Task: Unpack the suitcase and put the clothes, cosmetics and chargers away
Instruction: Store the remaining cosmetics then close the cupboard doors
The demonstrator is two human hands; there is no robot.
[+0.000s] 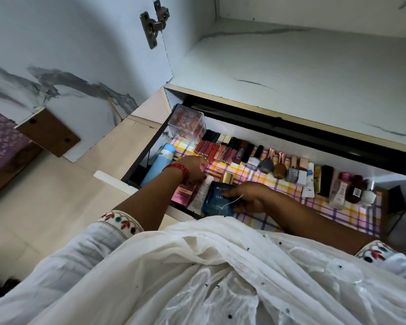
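Item: dark blue perfume box (217, 200), printed "BELLA VITA" and "SKAI". It is lying at the front left of the open drawer (291, 139), on the checked liner (326, 207).

Right hand (249, 197): is gripping the box's right edge, the thumb lying across its top face and the fingers curling under its side.

Left hand (196, 168): is reaching down just behind the box, wearing a red beaded bracelet (177, 168) at the wrist. Its fingertips are pointing down at the top of a white tube (201, 195); whether they are pinching the tube cannot be told.

Neighbours, front left: the white tube is lying just beside the box's left edge. A pink carton (182, 194) marked "IVORY" is lying left of the tube. A gold cap (229, 178) is showing just behind the box.

Left wall: a light blue spray can (158, 164) is leaning there. A clear acrylic box (185, 121) of pinkish pieces is standing in the back left corner.

Back row, left to right: lip gloss tubes (215, 148) are lying side by side, nail polish bottles (267, 164) are following them, and a small white squeeze tube (309, 181) and further bottles are standing toward the right end.

Surroundings: a white marbled shelf (291, 73) is running above the drawer. A cabinet door (80, 55) with a metal hinge (154, 22) is standing open at left, over a pale tiled floor (45, 195). The person's white garment (197, 266) is filling the foreground.
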